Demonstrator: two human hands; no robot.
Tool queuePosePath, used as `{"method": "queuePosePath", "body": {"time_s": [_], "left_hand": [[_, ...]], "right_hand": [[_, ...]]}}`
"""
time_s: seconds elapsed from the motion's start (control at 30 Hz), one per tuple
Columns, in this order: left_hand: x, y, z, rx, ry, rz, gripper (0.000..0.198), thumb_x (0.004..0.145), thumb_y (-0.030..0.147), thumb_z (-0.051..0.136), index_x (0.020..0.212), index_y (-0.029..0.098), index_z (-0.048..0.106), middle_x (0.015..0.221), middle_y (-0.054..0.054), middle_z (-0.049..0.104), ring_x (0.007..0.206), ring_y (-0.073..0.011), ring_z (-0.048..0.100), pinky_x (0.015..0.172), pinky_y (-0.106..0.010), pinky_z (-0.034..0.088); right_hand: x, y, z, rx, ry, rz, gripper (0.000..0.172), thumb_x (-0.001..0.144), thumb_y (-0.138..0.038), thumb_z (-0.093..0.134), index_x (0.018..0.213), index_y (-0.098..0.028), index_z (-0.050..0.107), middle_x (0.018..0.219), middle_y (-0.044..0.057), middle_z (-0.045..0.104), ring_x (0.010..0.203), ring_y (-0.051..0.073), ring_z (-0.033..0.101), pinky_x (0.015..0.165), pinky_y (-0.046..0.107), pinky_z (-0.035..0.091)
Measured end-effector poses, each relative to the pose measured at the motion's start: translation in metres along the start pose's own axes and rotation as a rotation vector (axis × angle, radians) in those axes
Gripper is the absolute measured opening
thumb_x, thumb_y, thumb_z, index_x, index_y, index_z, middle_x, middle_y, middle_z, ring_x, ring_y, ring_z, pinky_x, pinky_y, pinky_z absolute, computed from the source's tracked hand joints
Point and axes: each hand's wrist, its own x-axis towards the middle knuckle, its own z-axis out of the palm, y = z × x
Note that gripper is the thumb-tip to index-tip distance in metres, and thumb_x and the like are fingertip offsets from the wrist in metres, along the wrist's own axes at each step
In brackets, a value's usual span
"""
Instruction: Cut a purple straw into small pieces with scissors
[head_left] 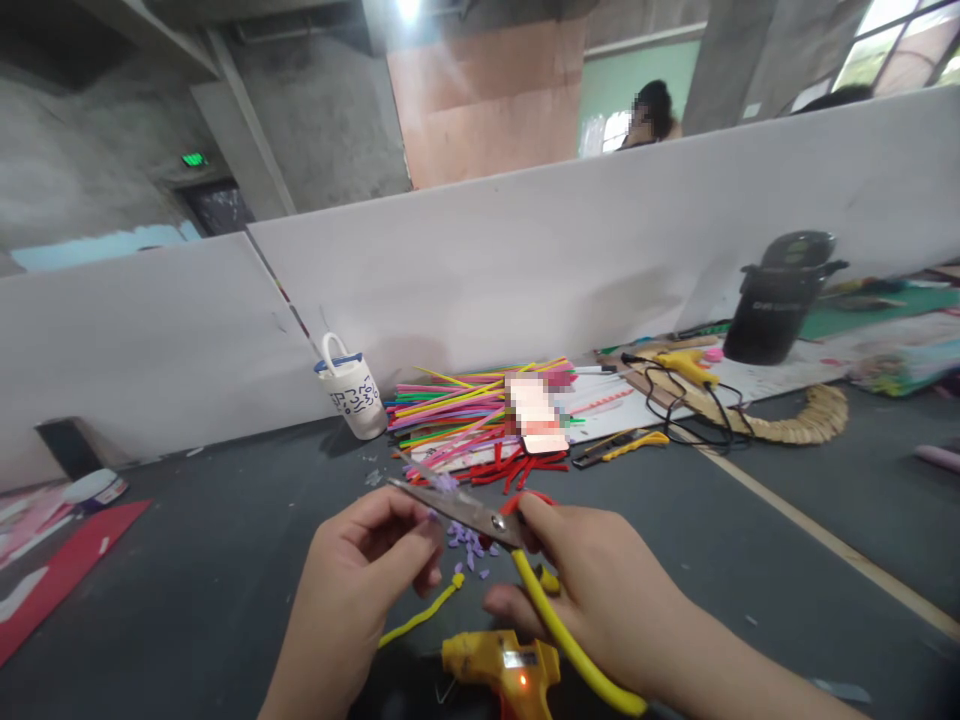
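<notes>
Steel scissors [471,512], clasped in my right grip [600,565], point leftward beside my left grip [367,565]; whether that pinches anything I cannot tell

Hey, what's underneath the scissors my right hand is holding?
Small purple pieces lie below the scissors, on the dark table. Whatever the scissors directly cover can't be seen.

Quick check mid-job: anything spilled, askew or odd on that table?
Mainly the loose purple bits scattered on the table beneath the scissors, perhaps clippings. Also, the yellow glue gun near the right hand shows a lit orange light, so it may be hot. No obvious damage visible.
</notes>
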Motion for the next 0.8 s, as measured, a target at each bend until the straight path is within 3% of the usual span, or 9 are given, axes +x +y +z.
{"method": "queuePosePath", "body": {"time_s": [0.2,0.4,0.57,0.67,0.8], "left_hand": [[0.001,-0.001,0.001,-0.052,0.027,-0.006,0.011,0.06,0.008,0.061,0.061,0.019,0.065,0.052,0.006,0.059,0.043,-0.0068,0.05,0.043,-0.017,0.04],[0.004,-0.005,-0.002,-0.016,-0.051,0.007,0.002,0.067,0.016,0.064,0.065,0.017,0.065,0.051,0.005,0.058,0.044,-0.0077,0.05,0.045,-0.018,0.041],[0.007,-0.004,-0.002,-0.073,0.028,0.014,0.007,0.069,0.018,0.066,0.063,0.017,0.062,0.051,0.005,0.056,0.047,-0.0071,0.048,0.046,-0.017,0.039],[0.007,-0.005,0.0,-0.11,-0.061,-0.066,0.007,0.069,0.02,0.067,0.065,0.016,0.062,0.052,0.004,0.057,0.047,-0.0071,0.049,0.046,-0.017,0.039],[0.004,-0.014,0.009,-0.165,-0.272,-0.244,0.009,0.068,0.022,0.068,0.066,0.015,0.062,0.053,0.003,0.057,0.045,-0.0072,0.05,0.045,-0.018,0.039]], "right_hand": [[-0.003,-0.001,0.003,-0.035,0.026,-0.037,0.044,0.071,-0.065,0.054,0.078,-0.022,0.052,0.064,0.001,0.061,0.054,0.019,0.055,0.047,0.024,0.024],[0.001,0.005,0.002,-0.109,0.071,-0.028,0.042,0.079,-0.061,0.047,0.079,-0.02,0.053,0.065,0.003,0.062,0.057,0.02,0.057,0.049,0.026,0.028],[0.01,0.017,-0.005,-0.135,0.172,0.015,0.039,0.074,-0.055,0.055,0.079,-0.017,0.053,0.076,0.008,0.062,0.068,0.023,0.056,0.056,0.028,0.034],[0.013,0.018,-0.01,0.132,0.133,0.079,0.027,0.075,-0.045,0.058,0.075,-0.018,0.051,0.068,0.002,0.058,0.06,0.017,0.051,0.053,0.025,0.035],[0.011,0.011,-0.015,0.688,-0.088,0.063,0.004,0.075,-0.022,0.052,0.074,-0.018,0.053,0.06,-0.004,0.05,0.053,0.011,0.048,0.048,0.02,0.036]]}}
